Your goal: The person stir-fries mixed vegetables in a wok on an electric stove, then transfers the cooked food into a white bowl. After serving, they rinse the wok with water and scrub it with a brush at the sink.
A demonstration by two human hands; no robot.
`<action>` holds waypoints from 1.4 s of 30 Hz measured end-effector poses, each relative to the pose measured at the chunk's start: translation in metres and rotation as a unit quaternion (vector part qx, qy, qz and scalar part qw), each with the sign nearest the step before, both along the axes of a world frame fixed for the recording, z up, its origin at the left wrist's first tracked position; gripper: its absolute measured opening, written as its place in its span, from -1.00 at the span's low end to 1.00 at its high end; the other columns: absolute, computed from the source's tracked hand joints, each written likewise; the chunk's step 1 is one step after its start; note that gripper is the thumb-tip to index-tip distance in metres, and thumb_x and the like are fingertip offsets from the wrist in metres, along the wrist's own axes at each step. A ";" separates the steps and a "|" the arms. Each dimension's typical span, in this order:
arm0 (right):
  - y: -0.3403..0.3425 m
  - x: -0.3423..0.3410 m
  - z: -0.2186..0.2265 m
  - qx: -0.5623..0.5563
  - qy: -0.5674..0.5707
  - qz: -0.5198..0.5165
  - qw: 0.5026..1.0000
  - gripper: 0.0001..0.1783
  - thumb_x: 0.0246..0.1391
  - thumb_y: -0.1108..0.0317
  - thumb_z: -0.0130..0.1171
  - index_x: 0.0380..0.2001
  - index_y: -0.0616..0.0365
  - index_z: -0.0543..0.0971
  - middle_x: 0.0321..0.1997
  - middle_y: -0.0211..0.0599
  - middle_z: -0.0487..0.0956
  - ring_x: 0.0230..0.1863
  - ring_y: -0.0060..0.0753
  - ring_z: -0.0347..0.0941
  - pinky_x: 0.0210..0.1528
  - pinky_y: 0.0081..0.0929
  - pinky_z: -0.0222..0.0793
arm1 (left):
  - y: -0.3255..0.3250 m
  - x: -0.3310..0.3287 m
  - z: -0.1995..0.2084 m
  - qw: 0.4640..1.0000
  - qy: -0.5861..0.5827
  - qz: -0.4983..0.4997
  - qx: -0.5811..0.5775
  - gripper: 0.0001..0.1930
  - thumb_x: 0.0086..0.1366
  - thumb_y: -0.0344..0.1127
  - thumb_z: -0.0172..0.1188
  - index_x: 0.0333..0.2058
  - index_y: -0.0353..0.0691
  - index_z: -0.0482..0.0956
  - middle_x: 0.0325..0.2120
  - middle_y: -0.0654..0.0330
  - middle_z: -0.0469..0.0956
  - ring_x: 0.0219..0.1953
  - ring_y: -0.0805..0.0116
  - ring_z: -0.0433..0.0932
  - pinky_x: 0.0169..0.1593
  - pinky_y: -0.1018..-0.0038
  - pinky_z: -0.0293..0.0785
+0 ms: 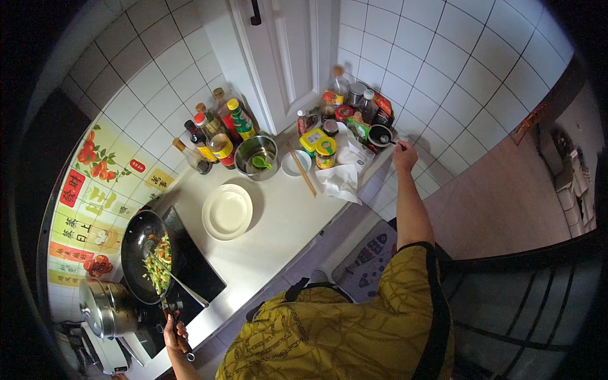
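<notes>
- At eight o'clock in the view, a round black wok (131, 272) is sitting on the black glass cooktop (199, 269), holding chopped green, orange and pale food (161, 263).
- At seven o'clock, the left hand (176, 334) is grasping the wok's brown handle (183, 346), its fingers curled around it, probably steadying the pan.
- A long steel spatula (182, 284) is leaning across the wok's rim toward four o'clock, apparently leaving its handle within reach.
- Between two and three o'clock, the right hand (404, 156) is pinching what looks like a small metal spoon (392, 142), fingers closed on its handle; its head is lying over a small round dark container (375, 138), whose contents are too small to identify.
- Near nine o'clock, a round cream plate (227, 212) is standing on the white worktop (272, 221), seemingly kept handy beside the cooktop.
- Toward twelve, two wooden chopsticks (301, 168) are resting across a small white bowl (289, 166), perhaps keeping their tips raised.
</notes>
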State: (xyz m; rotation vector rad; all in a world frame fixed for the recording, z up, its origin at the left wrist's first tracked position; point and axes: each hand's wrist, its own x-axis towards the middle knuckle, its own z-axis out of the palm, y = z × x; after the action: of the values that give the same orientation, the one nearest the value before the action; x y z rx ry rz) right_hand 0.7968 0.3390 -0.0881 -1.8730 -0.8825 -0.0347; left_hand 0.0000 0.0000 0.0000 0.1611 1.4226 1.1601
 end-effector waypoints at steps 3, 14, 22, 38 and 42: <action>0.007 0.012 -0.014 0.031 0.004 0.001 1.000 -0.85 -0.10 0.37 0.20 -0.40 0.15 0.58 -0.48 -0.26 0.56 -0.45 -0.38 0.50 -0.35 -0.46 0.40 | -0.001 0.003 -0.003 1.000 -0.010 -0.006 0.008 -0.61 0.21 0.05 -0.01 -0.13 -0.10 0.37 -0.77 0.40 0.23 -0.80 0.62 0.15 -0.76 0.66 0.14; 0.011 0.015 -0.028 0.030 -0.076 -0.004 0.997 -0.88 -0.04 0.40 0.13 -0.39 0.16 0.57 -0.57 -0.32 0.55 -0.63 -0.51 0.48 -0.56 -0.55 0.39 | 0.001 0.003 0.003 0.999 0.030 -0.006 -0.008 -0.60 0.21 0.04 -0.01 -0.12 -0.11 0.35 -0.76 0.41 0.19 -0.80 0.63 0.14 -0.76 0.66 0.17; 0.013 0.023 -0.030 -0.001 0.022 0.001 1.000 -0.87 -0.12 0.37 0.19 -0.44 0.13 0.58 -0.51 -0.29 0.56 -0.47 -0.36 0.50 -0.39 -0.47 0.39 | -0.001 0.004 0.002 0.999 0.039 -0.023 0.003 -0.59 0.20 0.06 0.00 -0.12 -0.09 0.35 -0.76 0.41 0.20 -0.80 0.63 0.14 -0.76 0.65 0.15; 0.005 0.011 -0.012 0.018 0.134 0.009 0.991 -0.91 -0.04 0.46 0.12 -0.41 0.21 0.55 -0.52 -0.30 0.53 -0.59 -0.50 0.48 -0.63 -0.55 0.45 | 0.001 0.005 0.001 1.000 0.017 -0.001 0.010 -0.59 0.19 0.03 0.05 -0.13 -0.15 0.37 -0.76 0.39 0.22 -0.80 0.63 0.14 -0.77 0.65 0.14; 0.002 0.008 -0.008 0.043 0.140 0.007 0.989 -0.88 -0.07 0.41 0.15 -0.44 0.21 0.56 -0.60 -0.26 0.54 -0.65 -0.47 0.48 -0.61 -0.51 0.40 | 0.001 0.009 0.006 0.999 0.034 -0.005 -0.002 -0.60 0.19 0.02 0.04 -0.13 -0.14 0.37 -0.76 0.40 0.22 -0.80 0.63 0.14 -0.76 0.65 0.12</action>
State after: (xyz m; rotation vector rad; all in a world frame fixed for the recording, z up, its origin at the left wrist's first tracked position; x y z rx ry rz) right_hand 0.8048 0.3412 -0.0956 -1.7402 -0.6900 0.1919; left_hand 0.0092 0.0011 0.0063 0.2074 1.4825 1.1524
